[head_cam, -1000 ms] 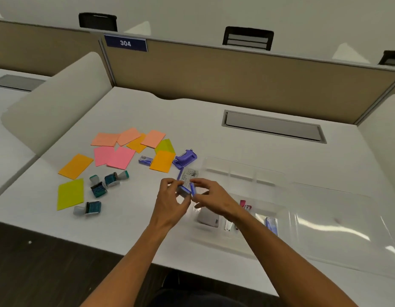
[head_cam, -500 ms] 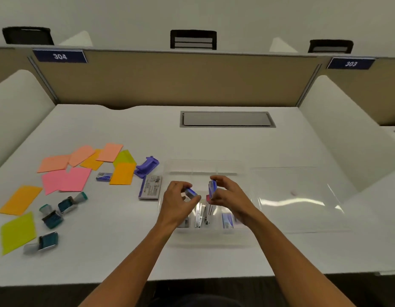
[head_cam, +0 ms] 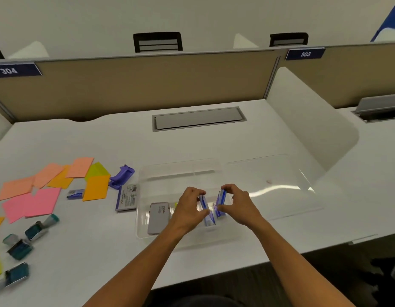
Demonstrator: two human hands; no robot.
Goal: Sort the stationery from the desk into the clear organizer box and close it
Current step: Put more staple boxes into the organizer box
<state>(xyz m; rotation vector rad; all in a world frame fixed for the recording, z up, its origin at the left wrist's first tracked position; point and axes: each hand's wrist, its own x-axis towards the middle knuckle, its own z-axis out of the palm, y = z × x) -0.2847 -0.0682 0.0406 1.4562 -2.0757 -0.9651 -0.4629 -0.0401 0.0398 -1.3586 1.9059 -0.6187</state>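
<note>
The clear organizer box (head_cam: 145, 173) lies open on the white desk, its lid (head_cam: 280, 173) flat to the right. Over the box's front compartments, my left hand (head_cam: 188, 207) pinches one small blue box (head_cam: 204, 202) and my right hand (head_cam: 238, 202) pinches another small blue box (head_cam: 220, 197), both upright. A grey flat case (head_cam: 159, 218) lies inside the box at the left. A third small blue-and-white box (head_cam: 209, 220) lies in the box under my hands.
Left of the organizer lie a blue-and-white staple packet (head_cam: 126, 197), a purple hole punch (head_cam: 122, 177), a small blue item (head_cam: 74, 193), several coloured sticky notes (head_cam: 43, 196) and several teal stamps (head_cam: 35, 231). A white divider (head_cam: 307, 120) stands at the right.
My hands moved from the packet at the left over to the organizer. The packet now lies on the desk. Each hand now holds a small blue box, held a little further apart.
</note>
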